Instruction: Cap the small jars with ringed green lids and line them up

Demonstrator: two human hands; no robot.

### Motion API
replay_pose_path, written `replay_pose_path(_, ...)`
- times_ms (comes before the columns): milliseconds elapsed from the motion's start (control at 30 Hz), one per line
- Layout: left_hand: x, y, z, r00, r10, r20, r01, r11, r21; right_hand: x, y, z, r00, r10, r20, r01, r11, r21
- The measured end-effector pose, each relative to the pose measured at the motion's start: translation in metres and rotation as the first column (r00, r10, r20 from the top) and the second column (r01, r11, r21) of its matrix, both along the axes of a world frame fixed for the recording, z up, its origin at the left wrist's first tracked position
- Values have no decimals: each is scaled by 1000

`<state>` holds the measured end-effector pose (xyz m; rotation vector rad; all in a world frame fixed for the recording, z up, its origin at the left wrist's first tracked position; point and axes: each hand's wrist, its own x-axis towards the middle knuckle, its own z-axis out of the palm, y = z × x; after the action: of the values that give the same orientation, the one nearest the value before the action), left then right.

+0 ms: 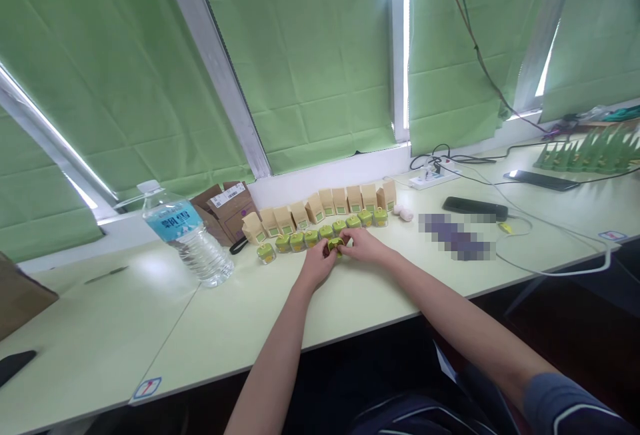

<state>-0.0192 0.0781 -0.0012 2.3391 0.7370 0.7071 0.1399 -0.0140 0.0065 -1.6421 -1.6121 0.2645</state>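
My left hand [319, 264] and my right hand [363, 246] meet in front of the row, both closed with fingertips on a small green-and-yellow folded piece [335, 244]. My fingers cover part of it, so its exact kind cannot be made out. Just behind my hands runs a slanting row of small clear jars with green tops, among them the leftmost jar [266, 254] and the rightmost jar [381, 217]. Several small brown paper bags with green labels stand in a second row behind them, such as a bag [315, 208] near the middle.
To the left stand a large water bottle [193, 242] and an opened cardboard box [227, 212]. On the right lie white round objects [403, 213], a black case [475, 209], a power strip [434, 176] with cables, a phone [541, 180] and green spiky pieces [590, 152]. The table's front edge is close.
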Motion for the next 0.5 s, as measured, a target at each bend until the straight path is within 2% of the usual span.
replay_pose_path(500,0,0,-1,1000,-15,18,15,1000,-22,0,-2,1,1000,-3,-1,3,1000,15)
